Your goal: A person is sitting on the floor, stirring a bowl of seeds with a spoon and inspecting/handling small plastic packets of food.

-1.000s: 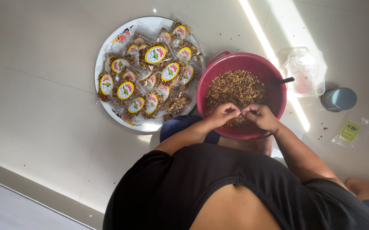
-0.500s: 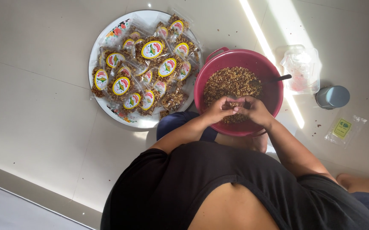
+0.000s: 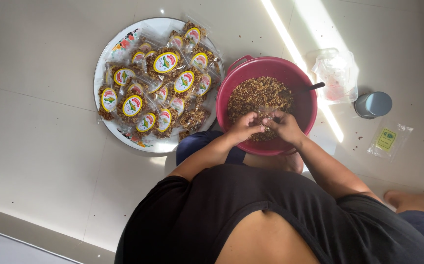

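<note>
Meeting over the red basin (image 3: 231, 93), both hands (image 3: 266, 124) pinch a small clear bag (image 3: 267, 117).

Home: tiled floor (image 3: 41, 98), snack-packet tray (image 3: 105, 63).

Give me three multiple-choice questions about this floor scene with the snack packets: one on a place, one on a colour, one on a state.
1. Where is the round tray of sealed packets?
A. left of the basin
B. inside the basin
C. on the person's lap

2. What colour is the basin?
A. blue
B. red-pink
C. white

3. How are the left hand and right hand placed?
A. far apart on the floor
B. close together over the basin's brown mix
C. resting on the tray

Answers: 1 A, tray lies beside the basin's left rim; 2 B, its wall shows red-pink; 3 B, both hands meet above the mix.
</note>
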